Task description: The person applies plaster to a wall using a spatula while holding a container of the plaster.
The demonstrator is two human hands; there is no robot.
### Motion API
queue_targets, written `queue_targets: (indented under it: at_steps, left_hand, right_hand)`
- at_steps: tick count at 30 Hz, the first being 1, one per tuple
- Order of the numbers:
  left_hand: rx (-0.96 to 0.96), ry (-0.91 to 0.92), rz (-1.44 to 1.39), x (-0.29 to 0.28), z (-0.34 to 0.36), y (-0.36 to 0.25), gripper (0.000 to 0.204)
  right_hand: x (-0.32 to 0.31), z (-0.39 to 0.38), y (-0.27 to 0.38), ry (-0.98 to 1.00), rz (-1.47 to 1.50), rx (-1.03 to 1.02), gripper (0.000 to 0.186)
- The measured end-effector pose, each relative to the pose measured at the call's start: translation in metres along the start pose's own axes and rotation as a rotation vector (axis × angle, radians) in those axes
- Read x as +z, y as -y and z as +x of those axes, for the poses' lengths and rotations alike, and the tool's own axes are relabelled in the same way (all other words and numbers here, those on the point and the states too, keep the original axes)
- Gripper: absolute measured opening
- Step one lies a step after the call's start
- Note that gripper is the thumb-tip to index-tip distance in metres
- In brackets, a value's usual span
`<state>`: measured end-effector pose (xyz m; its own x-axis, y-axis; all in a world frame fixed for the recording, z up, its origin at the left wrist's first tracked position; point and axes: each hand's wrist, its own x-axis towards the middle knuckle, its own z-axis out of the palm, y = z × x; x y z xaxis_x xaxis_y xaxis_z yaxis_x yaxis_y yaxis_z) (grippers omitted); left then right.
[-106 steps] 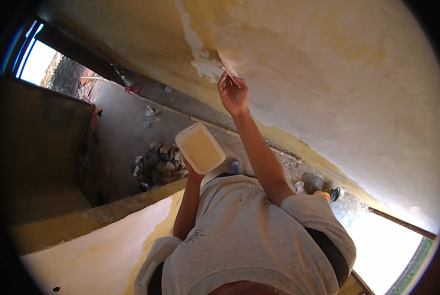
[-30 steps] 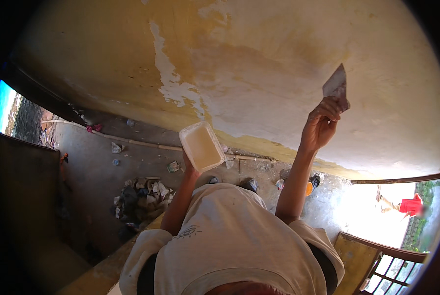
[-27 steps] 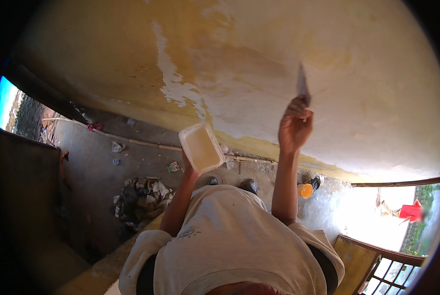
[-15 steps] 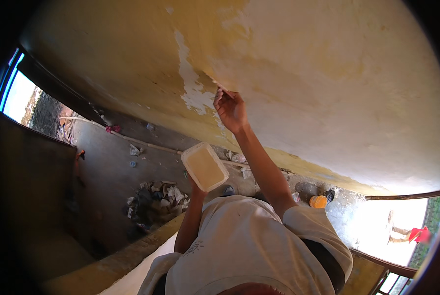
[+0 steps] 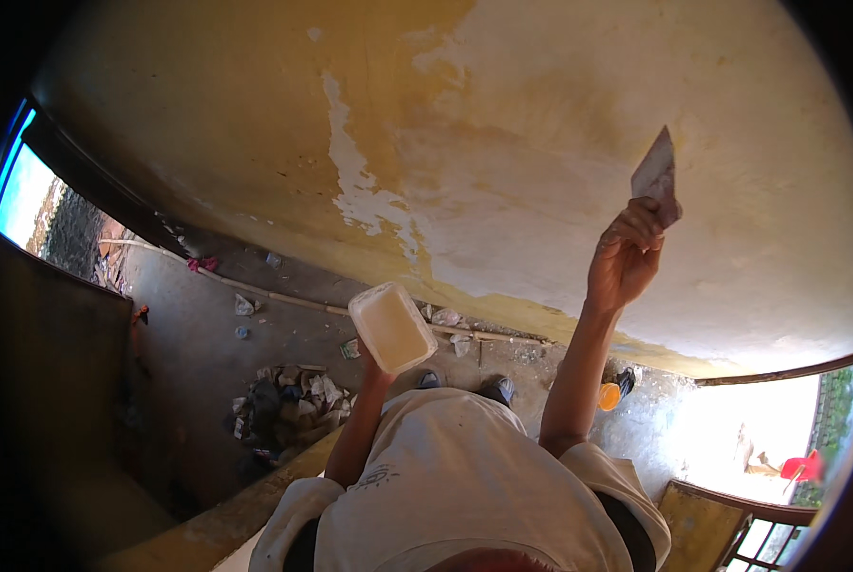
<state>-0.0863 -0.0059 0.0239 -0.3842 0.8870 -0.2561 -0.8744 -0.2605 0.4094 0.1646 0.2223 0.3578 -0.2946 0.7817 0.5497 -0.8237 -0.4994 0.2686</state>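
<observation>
My right hand (image 5: 627, 253), raised at the right, pinches a flat, thin-bladed scraper (image 5: 657, 172) with a smeared surface. The blade points up and stands close to the wall (image 5: 541, 229); I cannot tell whether it touches. Cream-white smears cover the wall's right part, over yellow paint. A bare whitish peeled patch (image 5: 360, 195) runs down left of my right hand. Low in the middle, my left hand (image 5: 377, 364) grips a rectangular pale plastic tub (image 5: 414, 309) from below, tilted, with a cream-coloured inside.
On the floor below lie a long pole (image 5: 284, 293) along the wall's foot and a heap of rubbish (image 5: 293, 405). An orange container (image 5: 609, 397) stands at the right, near a bright doorway (image 5: 741, 429). My shoes (image 5: 498, 389) show beneath me.
My right hand has swung right and away from the peeled patch, and the scraper's flat face now shows. The tub in my left hand has stayed nearly in place.
</observation>
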Motion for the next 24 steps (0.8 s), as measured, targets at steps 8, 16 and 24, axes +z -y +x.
queue_targets:
  at_steps: [8, 16, 24]
  left_hand:
    - [0.131, 0.082, 0.115, 0.008, -0.012, 0.002, 0.057]
    - [0.071, 0.014, -0.138, 0.018, -0.026, -0.006, 0.056]
    - [0.053, 0.01, -0.015, 0.013, -0.001, 0.003, 0.057]
  right_hand:
    - [-0.149, -0.021, -0.121, -0.615, -0.168, 0.437, 0.026]
    - [-0.18, 0.035, -0.124, -0.527, 0.059, 0.358, 0.02]
    - [0.001, 0.031, -0.015, -0.087, 0.207, 0.007, 0.029]
